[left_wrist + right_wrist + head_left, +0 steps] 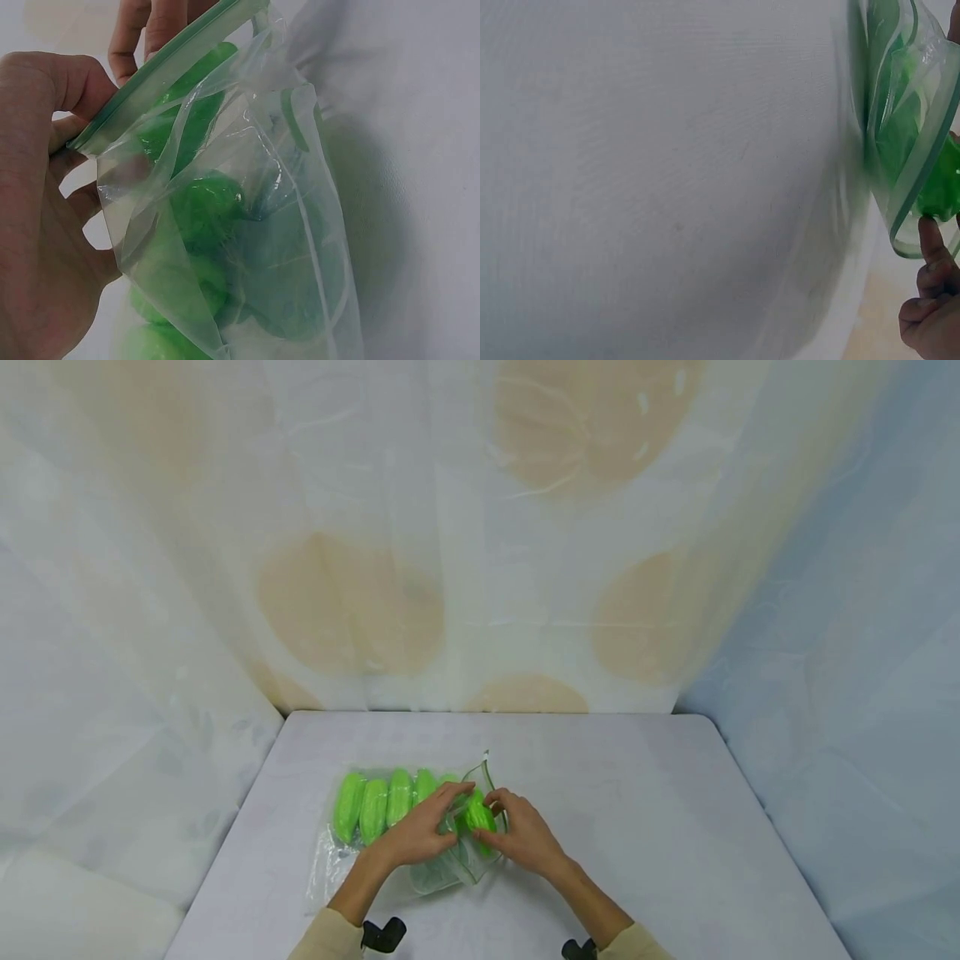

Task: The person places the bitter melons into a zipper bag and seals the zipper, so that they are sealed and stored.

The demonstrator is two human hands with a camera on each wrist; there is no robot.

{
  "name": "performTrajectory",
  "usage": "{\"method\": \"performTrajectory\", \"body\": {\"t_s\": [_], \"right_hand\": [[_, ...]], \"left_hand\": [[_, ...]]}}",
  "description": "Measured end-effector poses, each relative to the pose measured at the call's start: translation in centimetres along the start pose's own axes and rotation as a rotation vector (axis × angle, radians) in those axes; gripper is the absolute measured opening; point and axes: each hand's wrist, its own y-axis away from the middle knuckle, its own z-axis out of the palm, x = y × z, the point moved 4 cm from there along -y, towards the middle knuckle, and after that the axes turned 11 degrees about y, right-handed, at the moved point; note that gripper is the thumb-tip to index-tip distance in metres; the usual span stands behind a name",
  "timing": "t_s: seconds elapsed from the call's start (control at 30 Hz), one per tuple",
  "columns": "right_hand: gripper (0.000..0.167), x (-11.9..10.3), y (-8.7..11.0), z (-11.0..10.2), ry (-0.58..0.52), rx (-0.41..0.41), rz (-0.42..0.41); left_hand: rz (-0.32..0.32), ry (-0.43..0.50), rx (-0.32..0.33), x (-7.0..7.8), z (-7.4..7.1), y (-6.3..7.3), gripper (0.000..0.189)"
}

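Note:
My left hand (423, 831) pinches the green-edged rim of a clear zip-top bag (435, 878). The bag's mouth (146, 82) stands apart near the thumb. At that opening, my right hand (525, 835) grips a bright green, ridged, cucumber-shaped piece (478, 814) between thumb and fingers. Clear film partly covers this piece. A fingertip (930, 232) touches its end in the right wrist view. Left of it, several similar green pieces (373, 810) lie side by side under clear plastic. More green shapes (206, 210) show through the film in the left wrist view.
A white-covered table (637, 827) carries everything. Crinkled clear plastic (326, 868) spreads over its left front part. Patterned sheets (480, 610) hang behind the table and along both sides. Black wrist mounts (384, 935) sit by the cuffs.

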Motion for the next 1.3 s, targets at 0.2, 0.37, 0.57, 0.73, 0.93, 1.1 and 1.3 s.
{"method": "performTrajectory", "body": {"t_s": [0.2, 0.37, 0.57, 0.73, 0.93, 1.1, 1.3], "right_hand": [[0.050, -0.25, -0.25, 0.33, -0.004, -0.019, -0.013], [0.050, -0.41, -0.33, 0.23, -0.012, -0.035, -0.037], [0.047, -0.65, -0.57, 0.09, -0.036, -0.047, -0.062], [0.047, -0.75, -0.60, 0.06, -0.080, -0.082, -0.057], [0.040, -0.82, -0.43, 0.11, -0.100, -0.080, -0.066], [0.029, -0.80, -0.28, 0.01, -0.117, -0.041, -0.062], [0.021, -0.70, -0.24, 0.01, -0.138, -0.029, -0.065]], "left_hand": [[-0.012, -0.001, 0.002, -0.02, 0.07, 0.07, 0.084], [-0.009, -0.002, 0.003, 0.11, 0.06, 0.05, 0.085], [-0.011, 0.012, 0.000, 0.08, 0.05, 0.09, 0.085], [-0.013, 0.015, -0.002, 0.08, 0.05, 0.10, 0.084], [-0.006, 0.011, -0.005, 0.20, -0.01, 0.22, 0.083], [-0.010, 0.022, -0.012, 0.05, -0.06, 0.33, 0.083], [-0.013, 0.019, -0.011, -0.12, -0.06, 0.42, 0.085]]}}
